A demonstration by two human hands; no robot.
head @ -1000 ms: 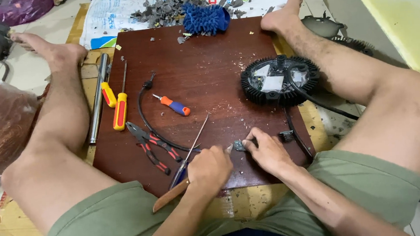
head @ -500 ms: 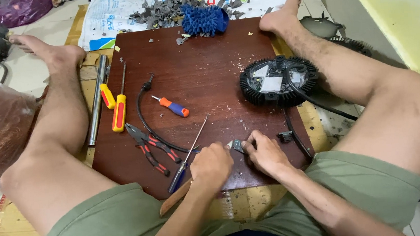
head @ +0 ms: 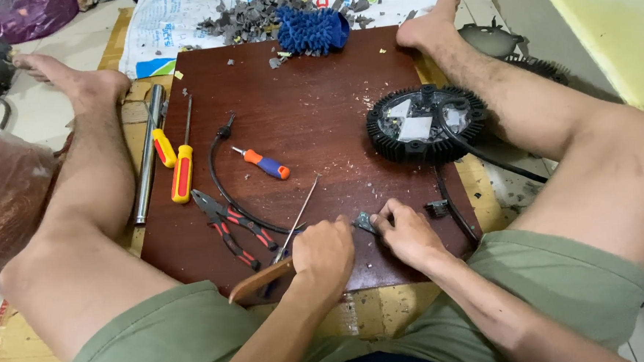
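Fingers: right hand point(head: 407, 231) pinches small grey part point(head: 364, 222) at its left tip | left hand point(head: 324, 253) clenched round a wooden handle point(head: 260, 283), fist just left of part | part: on brown board point(head: 296, 101), near edge, between both hands | long axis: too small to tell | nearer: right hand, touching

A makeshift repair spot on a home floor, not a fitted workshop. Shown by a dark wooden board point(head: 311, 108) laid on cardboard over pale tiles, bare legs stretched either side. Hand tools scattered on it: screwdrivers point(head: 182, 170), pliers point(head: 230, 226), a steel tube point(head: 148, 157). Grey plastic scrap point(head: 251, 17) heaped on a printed sack point(head: 174, 20); yellow wall point(head: 607, 19) alongside.
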